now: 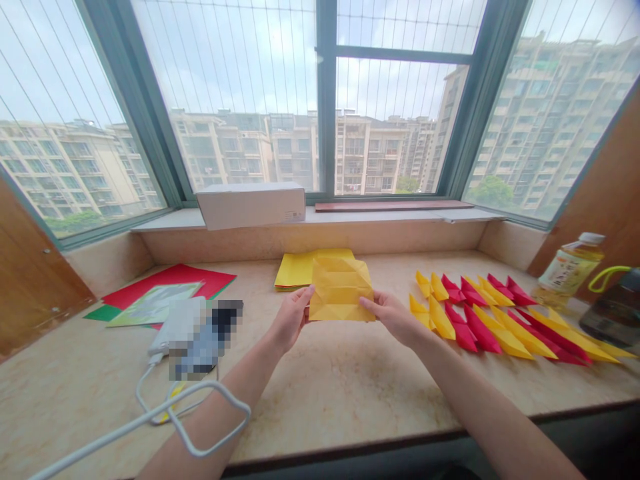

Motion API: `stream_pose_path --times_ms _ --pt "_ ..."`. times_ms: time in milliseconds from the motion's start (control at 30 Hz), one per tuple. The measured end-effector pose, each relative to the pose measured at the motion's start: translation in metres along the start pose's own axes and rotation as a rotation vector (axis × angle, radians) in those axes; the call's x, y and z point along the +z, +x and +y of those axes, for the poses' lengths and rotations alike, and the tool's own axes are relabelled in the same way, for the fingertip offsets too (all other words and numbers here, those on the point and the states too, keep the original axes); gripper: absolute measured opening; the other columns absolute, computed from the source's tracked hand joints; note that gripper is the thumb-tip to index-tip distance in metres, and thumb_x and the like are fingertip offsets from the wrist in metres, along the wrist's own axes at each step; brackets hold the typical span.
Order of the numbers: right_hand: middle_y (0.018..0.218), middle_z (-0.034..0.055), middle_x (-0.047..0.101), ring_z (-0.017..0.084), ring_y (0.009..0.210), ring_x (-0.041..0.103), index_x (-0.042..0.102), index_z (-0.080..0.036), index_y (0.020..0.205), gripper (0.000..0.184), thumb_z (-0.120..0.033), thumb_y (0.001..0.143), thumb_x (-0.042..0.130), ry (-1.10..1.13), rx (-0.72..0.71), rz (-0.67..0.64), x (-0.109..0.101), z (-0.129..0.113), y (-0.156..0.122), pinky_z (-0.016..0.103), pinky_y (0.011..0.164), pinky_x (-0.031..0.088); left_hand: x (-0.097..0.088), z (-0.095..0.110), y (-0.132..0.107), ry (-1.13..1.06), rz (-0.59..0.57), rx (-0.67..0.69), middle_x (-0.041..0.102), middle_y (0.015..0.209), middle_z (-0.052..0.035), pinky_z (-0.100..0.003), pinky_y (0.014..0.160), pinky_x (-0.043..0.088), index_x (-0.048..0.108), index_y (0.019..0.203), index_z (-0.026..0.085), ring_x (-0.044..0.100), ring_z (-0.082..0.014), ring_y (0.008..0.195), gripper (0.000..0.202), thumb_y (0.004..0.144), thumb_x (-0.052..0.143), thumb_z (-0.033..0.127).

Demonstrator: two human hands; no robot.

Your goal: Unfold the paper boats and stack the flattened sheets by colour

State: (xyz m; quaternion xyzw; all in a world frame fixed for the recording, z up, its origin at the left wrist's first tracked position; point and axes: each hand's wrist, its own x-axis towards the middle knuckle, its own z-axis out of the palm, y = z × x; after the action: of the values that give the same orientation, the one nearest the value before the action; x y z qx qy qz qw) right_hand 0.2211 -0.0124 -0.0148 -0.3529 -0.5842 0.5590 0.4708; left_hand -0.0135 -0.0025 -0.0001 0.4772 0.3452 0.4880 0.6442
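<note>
A creased sheet of yellow origami paper (342,291) is held up above the counter, with fold lines running across it. My left hand (294,317) pinches its left edge between thumb and fingers. On the opposite edge, my right hand (393,313) grips it the same way, thumb on the near face. Just behind the sheet lies a stack of yellow paper (296,268), partly covered from view. To the right of my hands stand rows of folded paper boats (467,327) in yellow and red.
Red and green paper sheets (165,287), a white power bank (177,325) and a white cable (200,385) lie at left, beside a blurred-out item. A bottle (570,267) and a dark container (615,310) stand at right. A white box (250,205) rests on the windowsill.
</note>
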Motion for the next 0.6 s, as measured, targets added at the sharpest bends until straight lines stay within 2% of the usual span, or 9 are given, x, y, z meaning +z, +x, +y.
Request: stream_pose_path --times_ms 67,133,267,367,433,500,600 --pt "0.089 0.0062 0.074 0.016 0.071 0.065 0.074 -0.019 0.103 0.042 -0.053 0.079 0.070 -0.012 0.005 0.042 -0.004 0.002 0.002 0.027 0.064 0.049 0.000 -0.001 0.000 0.054 0.014 -0.013 0.074 0.106 -0.0111 -0.030 0.069 0.058 0.066 0.105 0.015 0.072 -0.0231 0.091 0.037 0.079 0.073 0.040" --pt "0.090 0.0065 0.074 0.016 0.070 0.064 0.073 -0.018 0.103 0.042 -0.053 0.080 0.069 0.008 0.004 0.066 -0.006 0.004 0.003 0.026 0.060 0.046 0.000 -0.002 0.000 0.050 0.002 -0.008 0.074 0.105 -0.0107 -0.030 0.072 0.058 0.065 0.101 0.014 0.071 -0.0224 0.091 0.035 0.076 0.076 0.037" --pt "0.100 0.0068 0.074 0.016 0.078 0.066 0.071 -0.021 0.109 0.042 -0.052 0.081 0.069 0.117 -0.009 0.033 -0.005 0.003 0.002 0.025 0.062 0.046 0.002 -0.001 -0.001 -0.028 -0.082 0.025 0.073 0.107 -0.0107 -0.033 0.081 0.057 0.065 0.102 0.015 0.071 -0.0229 0.094 0.036 0.076 0.076 0.038" --pt "0.103 0.0071 0.074 0.019 0.084 0.068 0.068 -0.023 0.115 0.044 -0.051 0.080 0.070 0.143 0.001 -0.020 -0.003 0.001 0.000 0.028 0.070 0.050 -0.001 0.000 0.000 0.018 -0.063 0.056 0.073 0.106 -0.0114 -0.035 0.081 0.057 0.062 0.104 0.016 0.071 -0.0230 0.091 0.036 0.079 0.072 0.040" --pt "0.103 0.0077 0.074 0.020 0.085 0.068 0.066 -0.023 0.119 0.049 -0.051 0.079 0.071 0.104 0.029 -0.053 -0.003 -0.001 -0.002 0.031 0.074 0.051 -0.005 -0.001 0.003 0.127 0.027 0.104 0.073 0.103 -0.0125 -0.038 0.082 0.056 0.058 0.111 0.015 0.071 -0.0236 0.090 0.039 0.083 0.067 0.041" --pt "0.100 0.0080 0.074 0.020 0.080 0.069 0.063 -0.021 0.123 0.052 -0.050 0.080 0.069 0.014 0.050 -0.101 -0.002 -0.001 -0.003 0.031 0.071 0.052 -0.011 -0.002 0.006 0.336 0.184 0.218 0.071 0.105 -0.0147 -0.041 0.085 0.055 0.053 0.121 0.013 0.070 -0.0253 0.093 0.045 0.086 0.061 0.040" --pt "0.091 0.0062 0.074 0.017 0.068 0.066 0.057 -0.020 0.131 0.056 -0.050 0.084 0.064 -0.216 0.033 -0.183 0.001 0.003 -0.006 0.026 0.060 0.049 -0.019 -0.005 0.010 0.788 0.369 0.532 0.063 0.121 -0.0175 -0.048 0.095 0.050 0.052 0.126 0.013 0.061 -0.0295 0.113 0.045 0.087 0.058 0.033"
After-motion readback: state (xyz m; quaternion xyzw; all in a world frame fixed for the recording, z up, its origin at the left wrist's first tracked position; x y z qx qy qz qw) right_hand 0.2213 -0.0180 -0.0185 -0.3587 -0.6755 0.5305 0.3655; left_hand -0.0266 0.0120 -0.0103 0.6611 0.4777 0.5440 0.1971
